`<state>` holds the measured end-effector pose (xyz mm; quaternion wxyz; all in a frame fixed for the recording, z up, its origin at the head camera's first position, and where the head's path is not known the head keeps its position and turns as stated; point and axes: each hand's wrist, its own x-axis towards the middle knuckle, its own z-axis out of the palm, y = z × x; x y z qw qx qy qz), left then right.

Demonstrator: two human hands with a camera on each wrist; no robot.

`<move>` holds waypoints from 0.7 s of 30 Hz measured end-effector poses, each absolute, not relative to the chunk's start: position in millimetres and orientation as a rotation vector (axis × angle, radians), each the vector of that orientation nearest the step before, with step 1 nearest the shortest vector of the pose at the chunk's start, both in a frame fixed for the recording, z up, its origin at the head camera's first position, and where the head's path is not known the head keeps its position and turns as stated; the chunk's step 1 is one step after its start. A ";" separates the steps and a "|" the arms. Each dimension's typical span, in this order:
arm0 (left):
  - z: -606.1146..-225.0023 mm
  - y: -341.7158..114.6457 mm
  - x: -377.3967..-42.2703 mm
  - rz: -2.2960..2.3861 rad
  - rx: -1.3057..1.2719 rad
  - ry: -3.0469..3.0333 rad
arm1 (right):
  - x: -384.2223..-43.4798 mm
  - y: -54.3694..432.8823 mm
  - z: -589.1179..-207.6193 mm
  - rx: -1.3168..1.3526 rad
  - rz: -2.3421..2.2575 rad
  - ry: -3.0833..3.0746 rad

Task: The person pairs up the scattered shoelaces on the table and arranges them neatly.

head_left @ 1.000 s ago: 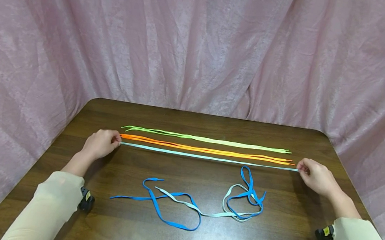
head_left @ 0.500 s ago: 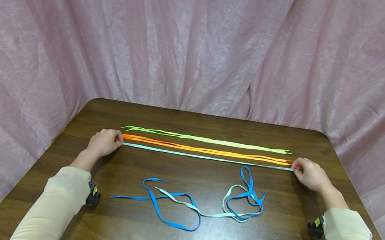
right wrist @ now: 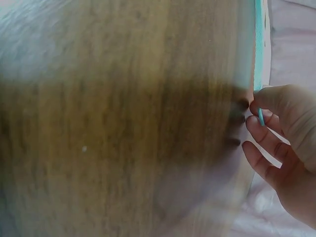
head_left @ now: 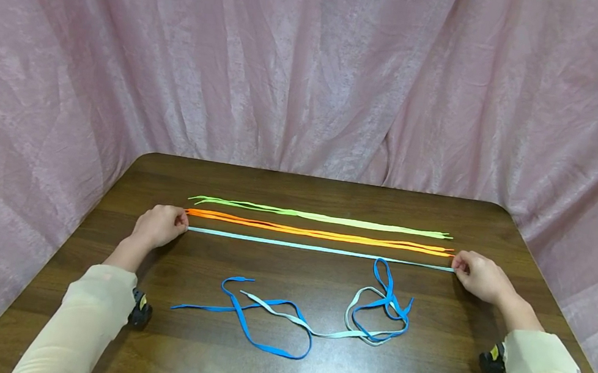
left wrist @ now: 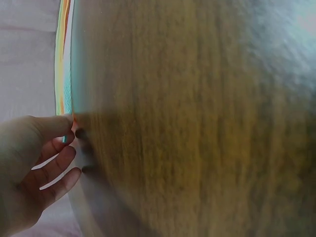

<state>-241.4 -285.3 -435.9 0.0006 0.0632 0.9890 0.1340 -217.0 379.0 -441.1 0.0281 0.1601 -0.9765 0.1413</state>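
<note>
A pale mint shoelace [head_left: 298, 245] is stretched nearly straight from side to side, just in front of the orange shoelaces [head_left: 327, 234]. My left hand [head_left: 160, 226] pinches one end between thumb and forefinger; in the left wrist view the other fingers spread loosely below the lace [left wrist: 67, 81]. At the opposite end, my right hand [head_left: 482, 276] pinches the lace, and a short tip [right wrist: 261, 117] pokes out beneath the thumb in the right wrist view. Behind the orange laces lie yellow-green shoelaces [head_left: 328, 219], also laid straight.
Nearer on the brown wooden table [head_left: 191, 359], a blue shoelace [head_left: 280, 351] lies in loose curves at left, with another blue shoelace [head_left: 388, 286] looped at right. A second mint shoelace [head_left: 337, 334] winds through both. Pink curtains [head_left: 290, 68] hang around the table.
Both hands first moved slightly inward, then a little toward the near side, bringing the held mint shoelace away from the orange ones. The other laces stayed in place.
</note>
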 end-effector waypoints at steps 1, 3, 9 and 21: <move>-435.8 -286.0 -240.7 0.421 0.202 3.105 | -216.5 378.9 -441.2 0.495 0.432 -3.017; -435.8 -287.2 -239.3 0.421 0.207 3.104 | -215.1 378.7 -441.2 0.502 0.427 -3.021; -435.3 -288.2 -235.6 0.428 0.205 3.115 | -213.0 378.5 -442.7 0.531 0.417 -3.009; -439.2 -288.7 -237.4 0.434 0.206 3.131 | -213.5 373.6 -444.8 0.583 0.393 -2.911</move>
